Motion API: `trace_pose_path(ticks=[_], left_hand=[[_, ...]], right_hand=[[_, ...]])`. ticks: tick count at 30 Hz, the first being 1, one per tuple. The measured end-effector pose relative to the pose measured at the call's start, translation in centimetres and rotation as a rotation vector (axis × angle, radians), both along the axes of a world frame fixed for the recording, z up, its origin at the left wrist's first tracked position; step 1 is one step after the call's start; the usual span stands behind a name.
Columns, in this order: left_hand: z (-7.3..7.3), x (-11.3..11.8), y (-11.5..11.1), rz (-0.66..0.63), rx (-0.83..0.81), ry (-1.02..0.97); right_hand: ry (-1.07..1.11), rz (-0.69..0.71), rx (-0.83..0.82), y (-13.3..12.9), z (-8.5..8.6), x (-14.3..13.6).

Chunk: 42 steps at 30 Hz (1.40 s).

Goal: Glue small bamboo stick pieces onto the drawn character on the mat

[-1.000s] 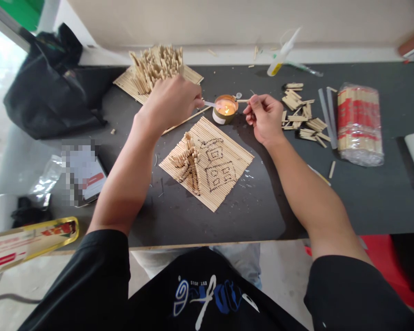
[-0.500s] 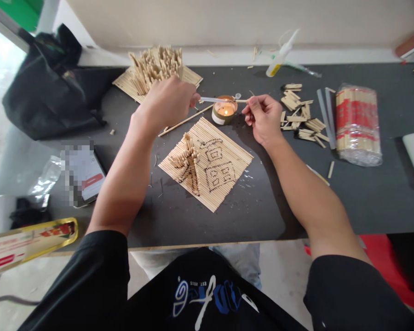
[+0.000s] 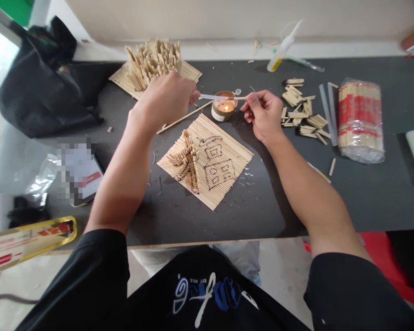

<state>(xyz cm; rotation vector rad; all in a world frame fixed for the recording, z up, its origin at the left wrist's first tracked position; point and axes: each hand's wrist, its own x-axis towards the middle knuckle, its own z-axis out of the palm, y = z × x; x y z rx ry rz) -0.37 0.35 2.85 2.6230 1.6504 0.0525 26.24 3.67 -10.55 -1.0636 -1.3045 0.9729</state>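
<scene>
My left hand [image 3: 172, 94] is closed on a translucent glue stick [image 3: 212, 97], which points right, over a lit candle [image 3: 225, 109] in a small jar. From the other side my right hand [image 3: 264, 115] pinches a short wooden stick [image 3: 240, 98]. The two tips meet, or nearly so, just above the flame. Below the candle lies a square mat of wooden sticks [image 3: 227, 147] with dark outlined characters drawn on it. Several short sticks [image 3: 185, 156] stand upright on its left part, along one character.
At the back left, another stick panel [image 3: 193, 71] bears many upright sticks [image 3: 155, 59]. Short stick pieces [image 3: 298, 108], two glue sticks [image 3: 327, 115] and a wrapped stick bundle [image 3: 360, 122] lie right. A glue bottle [image 3: 279, 53] stands behind; a phone [image 3: 84, 174] and black bag [image 3: 51, 87] are left.
The view has shifted slightly. Both hands keep their holds, and the glue stick and wooden stick stay together over the candle.
</scene>
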Motion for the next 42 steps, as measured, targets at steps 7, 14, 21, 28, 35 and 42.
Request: trace_pose_path(ticks=[7,14,21,28,35,42], left_hand=[[-0.23,-0.13,0.09,-0.03,0.003,-0.012],[-0.27,-0.22,0.21,-0.037,0.016,-0.016],[-0.04,0.03,-0.03,-0.02,0.006,-0.003],[-0.06,-0.03,0.08,-0.042,0.005,-0.004],[0.02,-0.19,-0.02,-0.045,0.034,-0.003],[-0.05,-0.67,0.17,-0.053,0.086,-0.024]], right_hand=[[-0.057,-0.004,-0.022,0.06,-0.14,0.1],[-0.047,0.017,-0.016,-0.26,0.02,-0.03],[-0.081,-0.023,-0.009,-0.09,-0.27,-0.04],[-0.063,-0.033,0.001,-0.17,-0.26,-0.09],[-0.096,-0.038,-0.013,-0.38,0.02,-0.22],[-0.06,-0.013,0.019,-0.14,-0.38,-0.07]])
